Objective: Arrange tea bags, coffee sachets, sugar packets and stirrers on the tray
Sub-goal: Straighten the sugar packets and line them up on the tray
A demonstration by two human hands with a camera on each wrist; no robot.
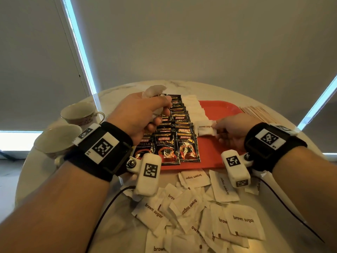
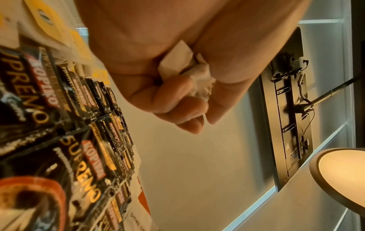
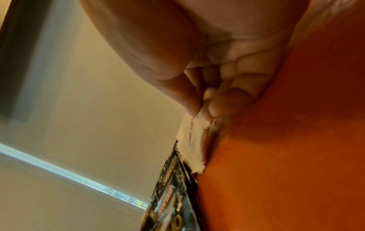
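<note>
- Sugar packet point(image 1: 205, 130), centre-right of the head view, lies on the red tray point(image 1: 221, 108) just right of the coffee sachets point(image 1: 187, 149), long axis left-right, its print reading leftward.
- Right hand point(image 1: 230, 128) pinches its right end; placing appears under way.
- Left hand point(image 1: 144, 114) clutches a bunch of white packets point(image 2: 184, 68).
- Next likely needs letting go, aligned with the white row point(image 1: 196, 110) above.

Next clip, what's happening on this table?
A person is laying out drink supplies on a red tray. The right hand pinches a brown sugar packet and sets it on the tray beside the rows of coffee sachets. The left hand grips a bunch of white packets above those sachets. More sugar packets lie loose on the table in front of the tray.
</note>
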